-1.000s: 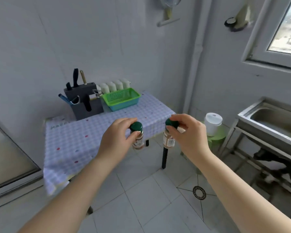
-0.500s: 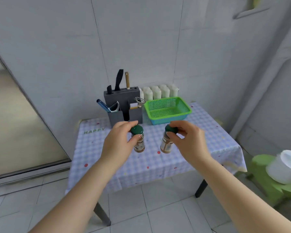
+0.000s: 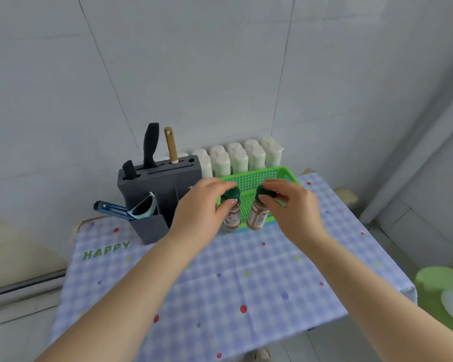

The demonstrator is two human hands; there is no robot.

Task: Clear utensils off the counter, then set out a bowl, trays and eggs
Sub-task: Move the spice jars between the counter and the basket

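A green-capped spice jar [image 3: 232,214] is gripped by its cap in the left hand [image 3: 199,205]; a second spice jar [image 3: 258,214] is gripped likewise by the right hand [image 3: 293,202]. Both are held before the green basket [image 3: 277,175]. Knives are kept in the grey block [image 3: 157,176].

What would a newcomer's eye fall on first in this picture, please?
Two green-capped spice jars, one gripped by the left hand and one by the right hand, held over the bright green basket at the back of the checked tablecloth. Left of it stands a grey knife block.
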